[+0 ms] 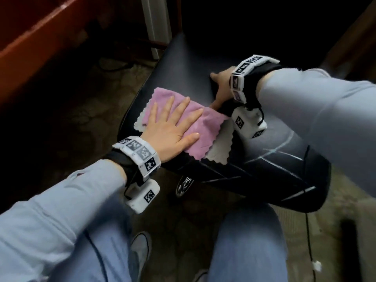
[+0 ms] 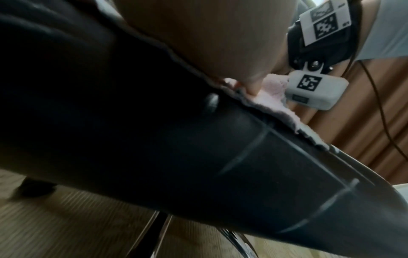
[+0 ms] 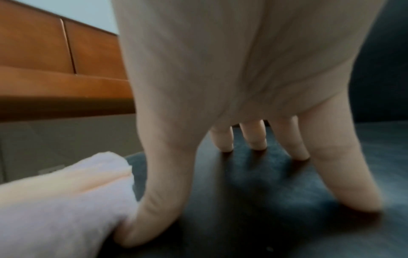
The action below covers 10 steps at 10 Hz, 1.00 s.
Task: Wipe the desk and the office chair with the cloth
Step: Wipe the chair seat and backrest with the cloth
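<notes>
A pink cloth [image 1: 195,127] with a white underside lies on the dark seat of the office chair [image 1: 183,64]. My left hand [image 1: 173,123] presses flat on the cloth with straight, spread fingers. My right hand [image 1: 220,86] rests on the seat just right of the cloth, fingers spread and planted on the cushion [image 3: 253,174]; its thumb [image 3: 152,200] touches the cloth's edge [image 3: 55,200]. From the left wrist view the cloth [image 2: 119,94] hangs a little over the seat's front rim [image 2: 243,148].
A red-brown wooden desk [image 1: 30,37] stands at the upper left, its panels [image 3: 55,61] close beside the chair. A white post [image 1: 154,23] rises behind the seat. My knees [image 1: 244,251] are right below the chair. A cable [image 1: 309,231] hangs at the right.
</notes>
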Each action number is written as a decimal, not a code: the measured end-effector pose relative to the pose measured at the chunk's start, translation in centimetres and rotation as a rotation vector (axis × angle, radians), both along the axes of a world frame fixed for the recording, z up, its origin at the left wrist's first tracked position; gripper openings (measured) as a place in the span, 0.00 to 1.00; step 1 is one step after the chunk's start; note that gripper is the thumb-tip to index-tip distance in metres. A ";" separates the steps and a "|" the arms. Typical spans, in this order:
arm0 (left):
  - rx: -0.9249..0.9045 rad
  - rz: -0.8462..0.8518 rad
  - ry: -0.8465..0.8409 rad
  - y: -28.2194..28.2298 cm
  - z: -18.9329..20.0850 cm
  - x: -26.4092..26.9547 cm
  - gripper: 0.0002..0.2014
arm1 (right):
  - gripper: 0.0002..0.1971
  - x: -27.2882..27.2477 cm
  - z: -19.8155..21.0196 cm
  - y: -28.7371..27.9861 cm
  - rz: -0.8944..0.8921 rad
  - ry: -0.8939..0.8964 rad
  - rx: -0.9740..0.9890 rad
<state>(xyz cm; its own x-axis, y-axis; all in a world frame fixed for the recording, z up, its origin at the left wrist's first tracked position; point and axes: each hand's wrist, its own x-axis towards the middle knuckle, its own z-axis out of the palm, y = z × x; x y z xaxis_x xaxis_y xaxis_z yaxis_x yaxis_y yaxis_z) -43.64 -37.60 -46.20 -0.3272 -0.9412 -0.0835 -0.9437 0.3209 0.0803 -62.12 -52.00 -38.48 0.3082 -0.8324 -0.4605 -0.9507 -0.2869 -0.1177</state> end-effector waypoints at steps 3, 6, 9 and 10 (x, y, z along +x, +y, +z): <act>0.029 0.004 0.017 0.5 -0.8 -0.4 0.34 | 0.28 -1.9 1.6 3.8 -0.029 -0.026 -0.017; -0.026 -0.051 0.052 0.8 -1.1 -0.5 0.34 | 0.35 -9.9 3.4 15.6 -0.268 -0.112 -0.226; -0.061 -0.073 0.035 3.5 -1.3 -2.1 0.37 | 0.35 -19.1 -4.0 22.7 -0.888 -0.449 -0.218; -0.102 -0.049 0.037 4.3 -2.1 -3.8 0.37 | 0.32 -20.2 -6.1 22.6 -0.893 -0.515 -0.213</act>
<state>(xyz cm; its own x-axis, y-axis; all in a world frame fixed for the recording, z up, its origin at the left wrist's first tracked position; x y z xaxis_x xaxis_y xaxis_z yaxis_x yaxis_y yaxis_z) -47.43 -33.32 -48.32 -0.3740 -0.9271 0.0251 -0.9238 0.3748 0.0788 -82.29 -29.40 -44.57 -0.3399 -0.9020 -0.2661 -0.6766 0.4311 -0.5970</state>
